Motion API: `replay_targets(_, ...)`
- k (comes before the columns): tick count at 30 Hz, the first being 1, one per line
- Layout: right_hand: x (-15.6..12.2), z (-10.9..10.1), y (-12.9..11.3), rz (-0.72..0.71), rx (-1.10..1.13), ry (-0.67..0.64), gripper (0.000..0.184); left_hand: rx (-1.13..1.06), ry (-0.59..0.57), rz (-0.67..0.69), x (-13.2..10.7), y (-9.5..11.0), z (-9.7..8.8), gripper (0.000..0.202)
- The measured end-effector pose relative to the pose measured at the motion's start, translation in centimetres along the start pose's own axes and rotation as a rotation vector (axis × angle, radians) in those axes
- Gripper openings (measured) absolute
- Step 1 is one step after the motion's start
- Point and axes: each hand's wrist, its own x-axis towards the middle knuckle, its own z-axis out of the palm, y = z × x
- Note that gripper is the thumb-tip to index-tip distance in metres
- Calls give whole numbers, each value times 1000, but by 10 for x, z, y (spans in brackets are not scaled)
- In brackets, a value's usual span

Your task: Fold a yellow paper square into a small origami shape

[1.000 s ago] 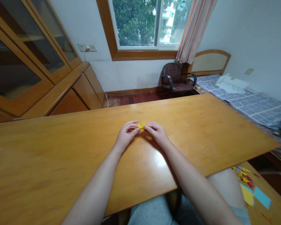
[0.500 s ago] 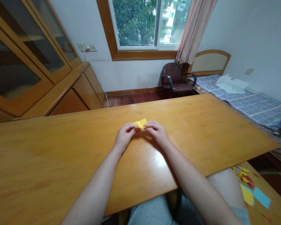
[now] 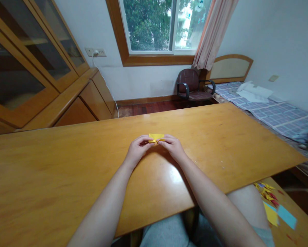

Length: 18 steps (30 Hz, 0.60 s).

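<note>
A small folded piece of yellow paper [image 3: 156, 137] is held between my two hands over the wooden table [image 3: 66, 164]. My left hand [image 3: 139, 147] pinches its left side between thumb and fingers. On the right side, my right hand [image 3: 172, 145] pinches it the same way. The paper's upper part stands as a flat strip above the fingertips. Its lower folds are partly hidden by my fingers.
At lower right, a lower wooden surface holds a pile of yellow and red folded papers [image 3: 268, 192], yellow sheets [image 3: 271, 214] and a light blue sheet [image 3: 287, 216]. Beyond the table are a brown armchair [image 3: 191, 84], a bed [image 3: 280, 109] and a glass-door cabinet [image 3: 51, 99].
The yellow paper's upper part has gone from tilted and uneven to a level strip, slightly lower and further right. Both hands have barely shifted and still pinch it.
</note>
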Motion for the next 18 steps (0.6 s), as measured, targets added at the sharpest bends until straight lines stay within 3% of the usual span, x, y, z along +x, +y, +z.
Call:
replay_targets(9, -1, 1, -7, 23, -22, -11, 25, 135, -15, 71, 0, 2, -2, 21)
replay_targets(18, -3, 6, -3, 181, 192, 66, 27, -17, 36, -83, -1, -8, 3, 29)
